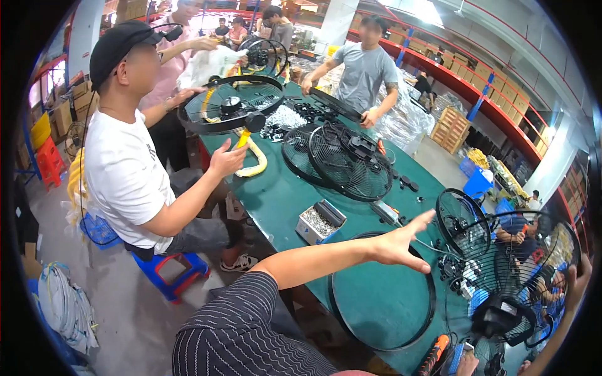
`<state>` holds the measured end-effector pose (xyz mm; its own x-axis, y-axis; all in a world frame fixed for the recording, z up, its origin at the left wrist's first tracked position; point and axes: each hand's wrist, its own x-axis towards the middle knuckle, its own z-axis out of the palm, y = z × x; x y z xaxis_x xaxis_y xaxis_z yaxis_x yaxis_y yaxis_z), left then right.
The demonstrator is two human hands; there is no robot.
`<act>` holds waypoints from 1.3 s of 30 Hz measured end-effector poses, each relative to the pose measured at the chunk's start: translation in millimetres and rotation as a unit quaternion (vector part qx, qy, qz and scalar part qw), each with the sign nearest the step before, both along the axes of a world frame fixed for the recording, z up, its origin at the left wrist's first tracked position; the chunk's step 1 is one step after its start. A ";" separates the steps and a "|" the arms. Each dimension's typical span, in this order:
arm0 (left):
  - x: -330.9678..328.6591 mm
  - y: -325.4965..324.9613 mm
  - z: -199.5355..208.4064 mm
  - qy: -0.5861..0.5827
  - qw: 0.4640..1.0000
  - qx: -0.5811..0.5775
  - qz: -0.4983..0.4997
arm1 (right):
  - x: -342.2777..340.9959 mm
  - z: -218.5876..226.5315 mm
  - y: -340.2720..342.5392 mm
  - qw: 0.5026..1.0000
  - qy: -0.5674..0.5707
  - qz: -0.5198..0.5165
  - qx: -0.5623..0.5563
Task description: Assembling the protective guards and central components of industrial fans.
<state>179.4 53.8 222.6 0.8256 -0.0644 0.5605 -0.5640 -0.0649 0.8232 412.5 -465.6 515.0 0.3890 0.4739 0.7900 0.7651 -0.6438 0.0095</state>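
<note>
My left arm, in a dark striped sleeve, reaches over the green table. My left hand point(404, 246) is open, fingers and thumb spread, holding nothing. Below it lies a thin black ring point(333, 294). At the far right my right hand point(578, 283) grips the edge of a black wire fan guard point(544, 241). A dark motor housing point(503, 319) sits at the guard's lower part. The guard stands tilted, and the rim of the view partly cuts off my right hand. A smaller round fan guard point(463, 220) stands just beyond my left hand.
Two fan guards point(351, 163) overlap mid-table. Nearer stand a box of screws point(320, 224) and an orange-handled tool point(434, 354). A person in white point(128, 169) holds a fan ring point(232, 105); one in grey point(370, 69) holds another. Another hand point(467, 363) shows at the lower edge.
</note>
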 end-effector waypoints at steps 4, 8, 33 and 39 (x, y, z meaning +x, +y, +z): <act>-45.4 -12.9 9.1 0.085 0.838 -0.099 -0.530 | -26.0 -0.4 82.6 0.981 0.169 0.076 -0.054; -113.2 -42.0 -37.7 0.055 0.710 -0.228 -0.665 | -54.5 -38.5 209.5 0.917 0.319 0.148 -0.188; -145.0 -79.1 -149.1 0.013 0.806 -0.487 -0.336 | -187.4 -252.8 290.3 0.910 0.365 0.170 -0.098; -146.1 -85.6 -165.7 0.064 0.834 -0.439 -0.327 | -193.0 -248.4 289.8 0.932 0.317 0.157 -0.079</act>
<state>33.3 -31.8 56.9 0.8322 -0.1354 0.5377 -0.1461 0.8819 0.4481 219.5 -175.8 266.6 0.5769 0.7335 0.3594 0.7994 -0.4167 -0.4328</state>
